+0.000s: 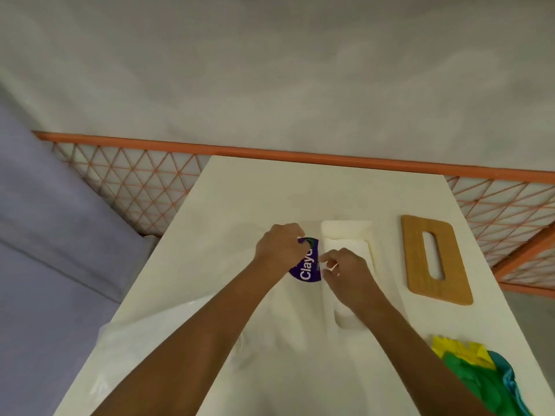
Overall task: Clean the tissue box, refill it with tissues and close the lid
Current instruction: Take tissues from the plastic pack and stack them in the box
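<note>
Two bare forearms [210, 340] reached in from the bottom edge over a white table [300, 190], the hands meeting near its middle. Between them sat a tissue pack [307, 267] with a purple label, of which only the white letters "Clay" could be made out. The left hand [280, 247] curled over the pack's far end, its fingers wrapped around the top. The right hand [345, 268] closed thumb and forefinger in a pinch on the pack's right edge, its other fingers bent; exactly what part of the wrapper it held could not be told.

Just to the right of the pack, and partly under the right wrist, lay the white tissue box [350, 321], long and narrow and running away from the camera, its top uncovered. White tissues [344, 234] showed inside it at the far end. The box's wooden lid [413, 259], a rounded rectangle with a long slot through its middle, lay flat on the table further to the right, apart from the box.

A crumpled cloth [468, 370] in yellow, green and blue lay at the table's near right corner. Clear plastic wrapping [150, 340] spread over the near left part of the table beneath the left arm. Beyond the table ran an orange lattice rail [135, 181] against a pale grey wall [270, 70], with a pale purple sheet [45, 235] off to the left.
</note>
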